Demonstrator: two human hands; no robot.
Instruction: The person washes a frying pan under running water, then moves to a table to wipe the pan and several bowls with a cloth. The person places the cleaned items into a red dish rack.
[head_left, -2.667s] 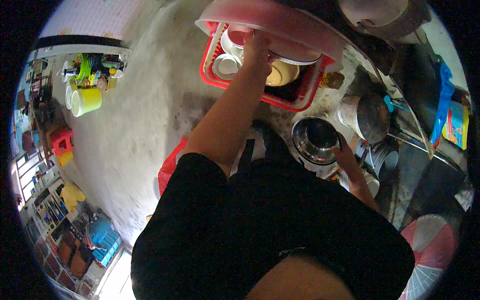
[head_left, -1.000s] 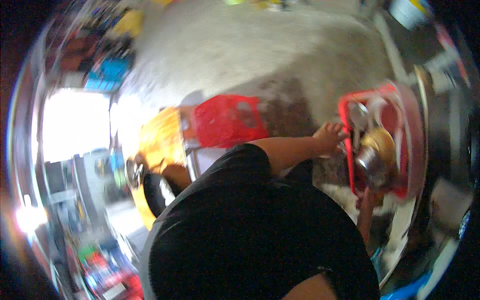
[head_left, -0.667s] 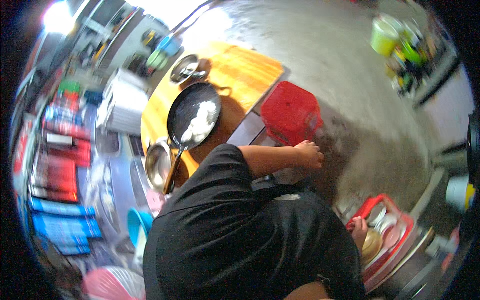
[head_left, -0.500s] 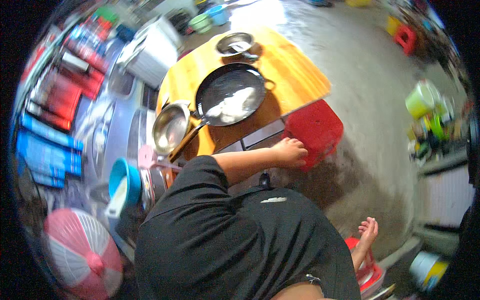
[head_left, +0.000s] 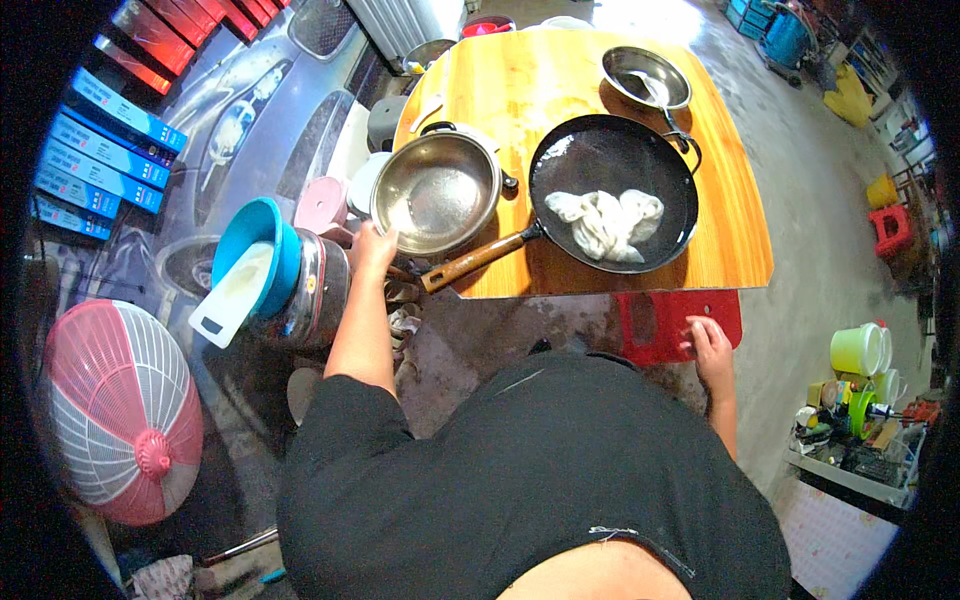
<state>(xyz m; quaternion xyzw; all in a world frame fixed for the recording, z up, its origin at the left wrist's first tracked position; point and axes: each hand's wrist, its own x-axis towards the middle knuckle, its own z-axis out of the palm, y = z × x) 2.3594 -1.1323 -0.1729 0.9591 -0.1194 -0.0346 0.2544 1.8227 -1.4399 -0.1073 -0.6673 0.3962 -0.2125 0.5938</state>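
My left hand (head_left: 371, 248) is at the near left rim of a shiny steel pot (head_left: 437, 190), fingers closed on its edge. Only a smooth, bare inside shows in the pot, at the table's left edge. To its right lies a black frying pan (head_left: 625, 165) with a brown wooden handle (head_left: 480, 262) pointing toward me. A crumpled wet white cloth (head_left: 608, 222) rests in the pan. Lower right, my right hand (head_left: 709, 348) hangs with nothing in it, its fingers loosely bent and apart, over a red plastic stool (head_left: 645, 325).
Behind the pan, a steel bowl (head_left: 648, 75) with a utensil in it sits on the yellow wooden table (head_left: 510, 85). At left are a teal basin (head_left: 262, 255) with a white chopping board (head_left: 235, 295), and a pink-and-white covered fan (head_left: 125, 410). A cluttered shelf (head_left: 850, 475) stands right.
My left arm has swung from in front of the stool to the steel pot. The right hand has come forward beside the stool. My view has turned, and the table now appears squarer in front.
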